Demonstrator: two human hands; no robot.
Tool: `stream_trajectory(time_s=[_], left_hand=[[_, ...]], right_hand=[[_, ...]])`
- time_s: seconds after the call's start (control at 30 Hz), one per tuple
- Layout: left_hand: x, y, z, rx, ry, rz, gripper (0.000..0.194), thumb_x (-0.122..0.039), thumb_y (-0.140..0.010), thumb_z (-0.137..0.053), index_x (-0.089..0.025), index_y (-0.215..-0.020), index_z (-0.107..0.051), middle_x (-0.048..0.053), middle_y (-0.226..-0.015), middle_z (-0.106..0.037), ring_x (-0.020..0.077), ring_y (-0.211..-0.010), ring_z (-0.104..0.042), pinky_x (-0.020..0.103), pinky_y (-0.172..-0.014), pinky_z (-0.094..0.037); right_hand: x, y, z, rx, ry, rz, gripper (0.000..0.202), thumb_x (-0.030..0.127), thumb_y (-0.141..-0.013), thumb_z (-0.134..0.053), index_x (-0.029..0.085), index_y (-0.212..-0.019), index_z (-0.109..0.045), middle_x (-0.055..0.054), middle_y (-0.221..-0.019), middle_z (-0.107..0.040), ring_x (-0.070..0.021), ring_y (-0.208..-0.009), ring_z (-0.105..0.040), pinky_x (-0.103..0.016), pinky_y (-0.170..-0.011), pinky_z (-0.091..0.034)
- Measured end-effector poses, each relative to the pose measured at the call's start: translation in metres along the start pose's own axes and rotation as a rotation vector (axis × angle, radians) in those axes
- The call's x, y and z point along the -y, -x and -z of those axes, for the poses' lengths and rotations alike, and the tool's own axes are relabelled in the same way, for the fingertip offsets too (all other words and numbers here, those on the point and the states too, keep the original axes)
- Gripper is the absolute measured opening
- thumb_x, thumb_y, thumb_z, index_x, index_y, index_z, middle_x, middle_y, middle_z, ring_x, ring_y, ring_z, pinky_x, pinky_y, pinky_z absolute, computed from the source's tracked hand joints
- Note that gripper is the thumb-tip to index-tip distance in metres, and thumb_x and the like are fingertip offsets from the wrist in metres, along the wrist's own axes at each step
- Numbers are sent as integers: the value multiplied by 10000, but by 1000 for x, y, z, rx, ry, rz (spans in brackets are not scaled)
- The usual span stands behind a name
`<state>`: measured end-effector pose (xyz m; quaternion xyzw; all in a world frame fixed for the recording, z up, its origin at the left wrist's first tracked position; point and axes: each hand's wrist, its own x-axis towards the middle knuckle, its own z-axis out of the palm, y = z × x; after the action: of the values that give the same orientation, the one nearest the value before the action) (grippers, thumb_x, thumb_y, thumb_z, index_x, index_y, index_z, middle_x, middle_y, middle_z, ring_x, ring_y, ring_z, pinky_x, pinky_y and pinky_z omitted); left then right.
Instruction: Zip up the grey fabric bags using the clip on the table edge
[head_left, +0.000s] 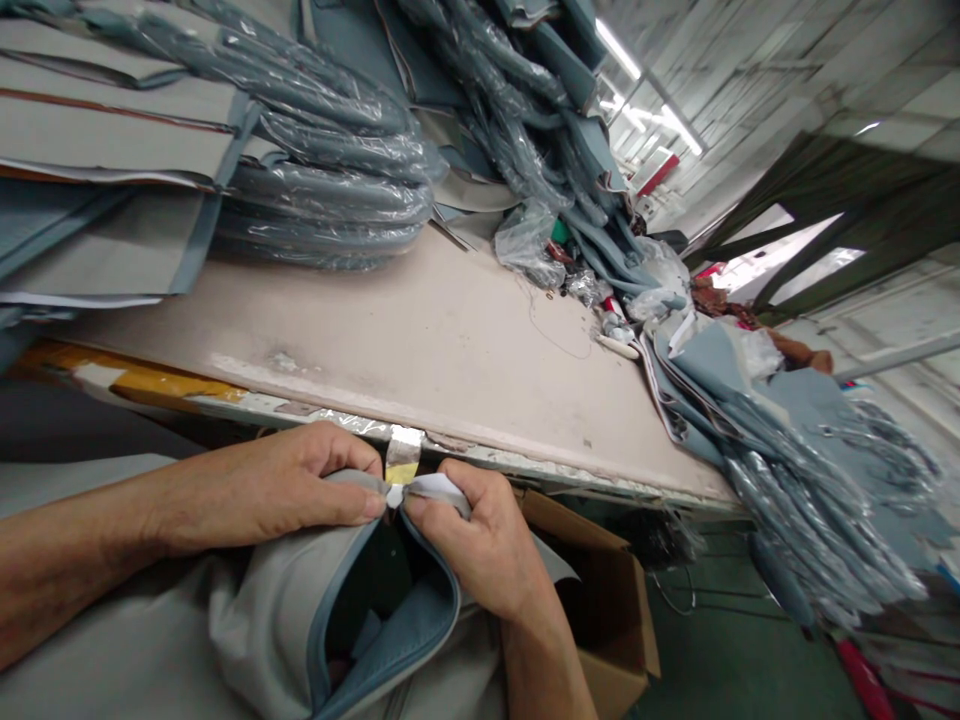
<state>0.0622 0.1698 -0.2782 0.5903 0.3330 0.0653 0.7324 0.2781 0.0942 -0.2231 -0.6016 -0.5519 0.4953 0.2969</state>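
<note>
My left hand (pixel 296 485) pinches one edge of a grey leather-like piece (pixel 259 620), thumb on top. On the other side of a narrow gap, my right hand (pixel 484 535) grips the opposite edge, where a white underside shows. Between my fingertips sits a small whitish fitting (pixel 394 495) at the table's front edge, below a strip of clear and yellow tape (pixel 403 452); its exact kind is unclear. Below the hands the piece gapes in a loop with blue edging (pixel 450 600), and blue material shows inside.
Across the table (pixel 420 330) lie stacked grey panels (pixel 112 120) and plastic-wrapped blue-grey strips (pixel 337 190). More wrapped bundles (pixel 795 500) hang over the right end. Scissors-like blades (pixel 452 232) and plastic scraps (pixel 532 245) lie at the back. An open cardboard box (pixel 615 610) stands below.
</note>
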Motion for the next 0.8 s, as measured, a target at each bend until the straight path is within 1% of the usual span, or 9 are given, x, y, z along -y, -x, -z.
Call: stream_trajectory(time_s=[0.13,0.27,0.37,0.47,0.53,0.63,0.7,0.8], left_hand=[[-2,-1,-1,9,14,-11,496,-663,-830,-738,-172,-815,-669,6,-712,-534,145,-649,-434,199,-556,-337],[-1,0,0,6,-21,-34,536,-714,-809,-732,-181,-803,-674,14,-716,-547,159,-652,-453,212,-553,-367],[-1,0,0,-14,-33,-39,523,-700,-823,-725,-179,-813,-691,20,-744,-587,170,-690,-485,221,-594,-402],[-7,2,-4,-43,-9,-23,469,-648,-830,-722,-179,-839,-715,20,-787,-635,183,-733,-523,218,-626,-435],[-13,5,-8,-79,12,-16,437,-610,-805,-744,-174,-819,-714,7,-774,-619,169,-722,-504,204,-614,-427],[-19,8,-12,-157,5,-26,431,-585,-785,-777,-166,-758,-678,-15,-725,-547,136,-683,-434,181,-585,-384],[-19,8,-13,-151,-14,-47,457,-613,-798,-763,-173,-747,-653,-18,-708,-528,134,-671,-419,179,-569,-378],[-16,7,-11,-123,-12,-46,467,-632,-825,-738,-180,-766,-636,-15,-729,-539,139,-691,-436,174,-582,-395]], right_hand=[[-1,1,-1,1,-12,8,270,370,-828,-631,212,-660,-491,61,-624,-403,-101,-597,-341,-251,-528,-269],[-5,2,-3,-24,-7,46,271,361,-854,-627,207,-672,-498,55,-635,-434,-106,-613,-368,-259,-556,-286],[-9,5,-8,-73,7,75,272,354,-885,-617,205,-691,-499,52,-646,-447,-111,-629,-388,-265,-584,-299],[-12,7,-14,-132,-3,77,318,373,-915,-615,212,-687,-463,61,-628,-415,-109,-613,-375,-267,-577,-290],[-14,9,-17,-151,-17,83,343,388,-931,-614,217,-686,-447,66,-614,-399,-107,-597,-358,-269,-561,-277],[-16,10,-19,-151,-18,107,351,388,-945,-617,218,-690,-446,71,-607,-393,-106,-586,-346,-273,-557,-266],[-16,10,-20,-155,-20,114,354,387,-951,-613,219,-692,-440,73,-607,-386,-105,-584,-344,-275,-560,-264],[-15,10,-22,-179,-37,107,347,389,-962,-592,222,-700,-437,71,-611,-390,-108,-588,-352,-274,-562,-272]])
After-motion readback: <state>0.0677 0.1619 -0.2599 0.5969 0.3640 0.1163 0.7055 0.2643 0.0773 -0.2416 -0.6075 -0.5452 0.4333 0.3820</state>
